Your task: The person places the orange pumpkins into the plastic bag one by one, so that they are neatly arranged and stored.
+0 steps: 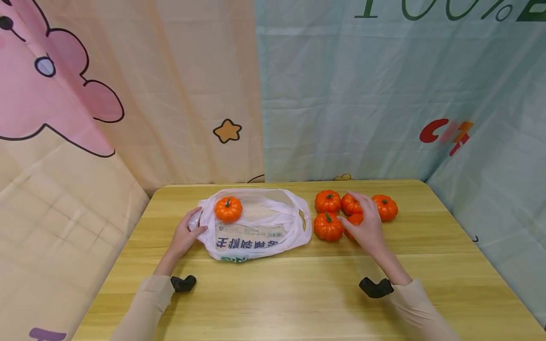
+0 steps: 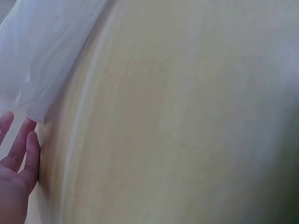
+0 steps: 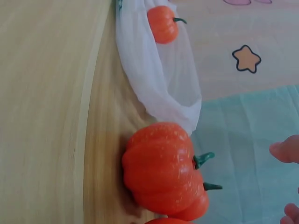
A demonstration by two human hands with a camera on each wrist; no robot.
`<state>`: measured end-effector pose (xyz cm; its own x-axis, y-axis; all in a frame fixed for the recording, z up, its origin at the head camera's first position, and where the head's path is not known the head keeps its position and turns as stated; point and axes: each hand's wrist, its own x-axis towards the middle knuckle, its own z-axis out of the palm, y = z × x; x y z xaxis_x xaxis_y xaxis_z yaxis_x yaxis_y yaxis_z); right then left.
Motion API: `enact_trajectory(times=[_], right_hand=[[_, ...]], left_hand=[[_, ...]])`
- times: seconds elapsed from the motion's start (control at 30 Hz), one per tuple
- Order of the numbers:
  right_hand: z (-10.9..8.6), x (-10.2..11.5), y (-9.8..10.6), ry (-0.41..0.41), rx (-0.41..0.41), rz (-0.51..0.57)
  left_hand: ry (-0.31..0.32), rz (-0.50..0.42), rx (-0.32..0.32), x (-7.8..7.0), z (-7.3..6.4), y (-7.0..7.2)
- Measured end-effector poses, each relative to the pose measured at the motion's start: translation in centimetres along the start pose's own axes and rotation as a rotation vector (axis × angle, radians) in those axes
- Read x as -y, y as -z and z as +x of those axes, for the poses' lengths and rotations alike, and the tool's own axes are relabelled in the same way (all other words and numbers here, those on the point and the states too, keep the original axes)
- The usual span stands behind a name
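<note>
A white plastic bag [image 1: 260, 192] with printed characters lies on the table, an orange toy pumpkin [image 1: 228, 210] with a green stem on its left part. At the bag's left edge, my left hand [image 1: 184, 235] touches the plastic, thumb and fingers apart. In the left wrist view, its fingertips [image 2: 31, 135] meet the bag's lower edge. My right hand [image 1: 368, 225] is above the pumpkin group right of the bag, thumb and fingers spread, partly covering two. The front-left pumpkin [image 1: 328, 227] is beside its thumb; another pumpkin [image 1: 385, 208] stands to its right.
A further pumpkin [image 1: 328, 201] stands at the group's back left, near the bag's right handle. The wooden table [image 1: 273, 293] ends at a printed cloth backdrop [image 1: 341, 118], with more cloth at both sides. Black wrist mounts [image 1: 376, 287] project inward from the sleeves.
</note>
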<state>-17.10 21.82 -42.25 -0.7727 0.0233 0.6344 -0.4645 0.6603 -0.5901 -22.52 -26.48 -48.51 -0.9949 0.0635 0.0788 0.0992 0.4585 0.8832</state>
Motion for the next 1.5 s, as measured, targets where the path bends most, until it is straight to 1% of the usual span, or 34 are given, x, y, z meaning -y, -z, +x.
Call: enact_trajectory(times=[0.23,0.4,0.5,0.8,0.97,1.1,1.13,1.2,1.3,1.37,1.43,1.5], right_hand=[[-0.7,-1.9,1.6,0.0,-0.044,-0.03],[-1.0,-3.0,2.5,0.003,-0.06,-0.044],[-1.1,-3.6,3.0,-0.02,-0.068,-0.046],[-1.1,-5.4,4.2,-0.152,-0.091,-0.038],[-1.3,-6.2,4.8,-0.189,-0.11,-0.047],[-1.3,-7.2,5.1,-0.195,-0.13,-0.056],[-1.4,-7.5,5.2,-0.199,-0.133,-0.059],[-1.4,-8.0,5.3,-0.214,-0.136,-0.06],[-1.6,-8.6,5.6,-0.263,-0.132,-0.055],[-1.6,-9.0,5.8,-0.306,-0.127,-0.044],[-1.6,-9.3,5.9,-0.353,-0.117,-0.034],[-1.6,-9.5,6.0,-0.397,-0.108,-0.024]], left_hand=[[0.003,-0.024,0.005,0.0,-0.1,0.0],[-0.003,-0.015,-0.006,0.2,0.0,-0.1],[-0.008,-0.009,-0.01,0.3,0.1,-0.2],[-0.014,0.0,-0.009,-0.2,-0.2,-0.1],[-0.015,-0.018,-0.003,-0.1,-0.3,-0.1],[-0.015,-0.029,-0.002,0.2,-0.2,-0.2],[-0.013,-0.023,0.0,0.0,-0.3,-0.3],[0.0,-0.028,0.007,-0.8,-0.6,-0.2],[0.014,-0.032,0.016,-2.3,-1.2,-0.1],[0.017,-0.042,0.018,-3.0,-1.5,-0.1],[0.014,-0.038,0.019,-3.1,-1.5,-0.1],[0.016,-0.043,0.019,-2.8,-1.3,-0.1]])
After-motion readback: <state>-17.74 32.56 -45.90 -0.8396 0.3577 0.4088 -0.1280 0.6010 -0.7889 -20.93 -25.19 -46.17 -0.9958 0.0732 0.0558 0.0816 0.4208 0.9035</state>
